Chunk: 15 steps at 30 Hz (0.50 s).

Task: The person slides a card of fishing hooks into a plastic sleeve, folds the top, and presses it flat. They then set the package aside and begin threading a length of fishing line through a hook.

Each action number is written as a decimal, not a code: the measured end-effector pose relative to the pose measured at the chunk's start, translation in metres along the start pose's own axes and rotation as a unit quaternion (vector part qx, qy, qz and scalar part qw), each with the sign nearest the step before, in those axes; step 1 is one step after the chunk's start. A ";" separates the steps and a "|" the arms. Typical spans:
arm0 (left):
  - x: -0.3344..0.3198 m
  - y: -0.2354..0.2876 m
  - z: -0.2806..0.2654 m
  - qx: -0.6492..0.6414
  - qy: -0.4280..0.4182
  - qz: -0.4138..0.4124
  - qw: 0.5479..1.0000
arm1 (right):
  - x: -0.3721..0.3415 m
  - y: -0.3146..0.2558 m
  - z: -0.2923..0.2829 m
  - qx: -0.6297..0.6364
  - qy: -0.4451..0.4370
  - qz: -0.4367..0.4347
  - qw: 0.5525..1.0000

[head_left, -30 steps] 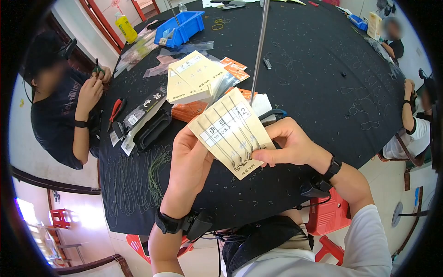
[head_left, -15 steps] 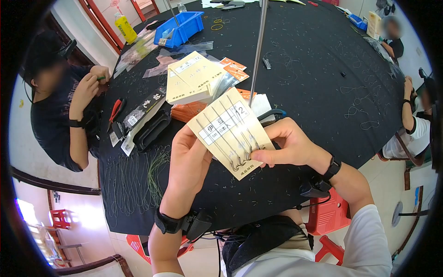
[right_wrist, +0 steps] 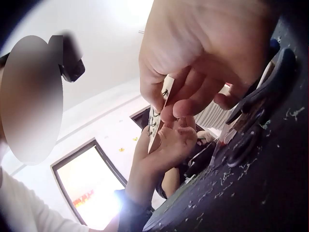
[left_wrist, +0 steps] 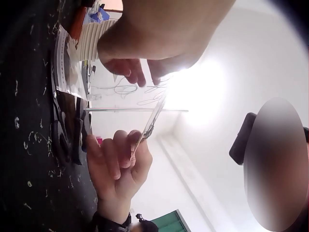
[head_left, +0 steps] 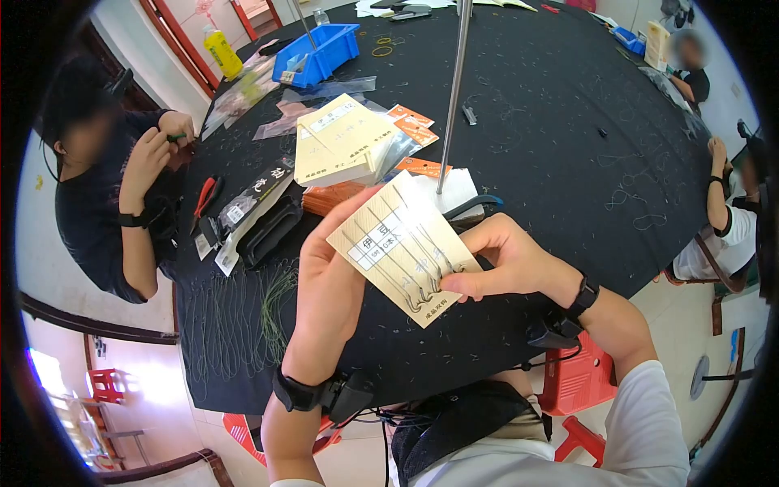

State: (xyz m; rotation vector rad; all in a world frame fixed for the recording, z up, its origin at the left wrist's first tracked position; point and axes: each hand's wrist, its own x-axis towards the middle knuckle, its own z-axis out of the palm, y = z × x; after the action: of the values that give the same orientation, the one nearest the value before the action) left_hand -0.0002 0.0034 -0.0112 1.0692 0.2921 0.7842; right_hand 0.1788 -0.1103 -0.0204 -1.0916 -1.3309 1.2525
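A cream hook card with printed Chinese characters is tilted over the near part of the table. Several fishing hooks on dark line lie along its face, their bends grouped at its lower end. My right hand pinches its lower right edge, thumb on the front over the hooks. My left hand stands behind its left edge, with the fingertips partly hidden; I cannot tell whether they grip it. In the left wrist view, thin loops of line show by the left fingertips, and the right hand pinches the card's lower end.
Beyond the card lie a stack of similar cards, orange packets and dark-handled scissors. Green line is spread at near left, with red-handled pliers farther left. A metal rod stands upright. Other people sit at both sides.
The card has shifted slightly down and left. My left fingers now show higher behind its upper left edge, while the right hand keeps its pinch.
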 end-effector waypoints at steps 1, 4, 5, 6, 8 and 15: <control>-0.001 -0.004 -0.006 -0.026 -0.014 -0.024 0.999 | 0.000 -0.001 0.000 0.002 0.001 0.000 1.000; -0.004 -0.010 -0.008 -0.062 -0.052 -0.026 0.996 | 0.000 -0.002 0.000 0.006 0.001 0.000 1.000; -0.004 -0.009 -0.007 -0.062 -0.052 -0.027 0.996 | 0.000 -0.002 0.000 0.007 0.001 0.000 1.000; -0.004 -0.008 -0.007 -0.067 -0.035 -0.040 0.996 | 0.001 -0.002 0.000 0.007 0.001 0.000 1.000; -0.004 -0.005 -0.005 -0.072 -0.018 -0.054 0.996 | 0.001 -0.002 0.001 0.012 0.005 0.003 1.000; -0.005 -0.003 -0.004 -0.108 -0.030 -0.063 0.992 | 0.001 -0.001 0.000 0.010 -0.002 -0.006 1.000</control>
State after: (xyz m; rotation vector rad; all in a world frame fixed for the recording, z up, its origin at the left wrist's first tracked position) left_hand -0.0047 0.0019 -0.0160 0.8594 0.2156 0.6528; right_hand 0.1788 -0.1093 -0.0195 -1.0666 -1.3236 1.2572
